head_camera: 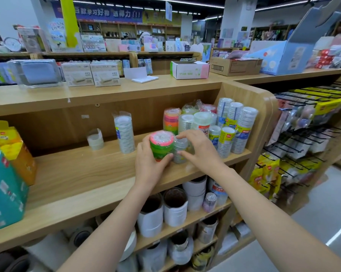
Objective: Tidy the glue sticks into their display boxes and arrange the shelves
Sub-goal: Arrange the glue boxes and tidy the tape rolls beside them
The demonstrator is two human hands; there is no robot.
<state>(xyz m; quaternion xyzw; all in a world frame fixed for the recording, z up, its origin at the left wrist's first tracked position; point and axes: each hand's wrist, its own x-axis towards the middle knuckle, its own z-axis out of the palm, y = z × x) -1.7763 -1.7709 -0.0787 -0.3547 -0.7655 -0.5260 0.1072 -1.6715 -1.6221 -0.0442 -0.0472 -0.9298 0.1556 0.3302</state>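
Note:
My left hand (149, 165) grips a wrapped stack of coloured tape rolls (161, 144), pink on top and green below, standing near the front of the wooden shelf (83, 173). Right beside it, my right hand (199, 148) pinches a stack of clear tape rolls (180, 149) between thumb and fingers. Behind them, several more tape stacks crowd the shelf's right end (234, 124). Two display boxes, one teal (4, 189) and one yellow-orange (14, 148), stand at the shelf's left end. No glue sticks are plainly visible.
A tall clear tape stack (124, 132) and a short one (95, 139) stand mid-shelf. Wide tape rolls (175, 207) fill the lower shelves. Boxes sit on the counter top (189, 70). A peg rack of hanging packets (303, 138) is at right, beside the aisle floor.

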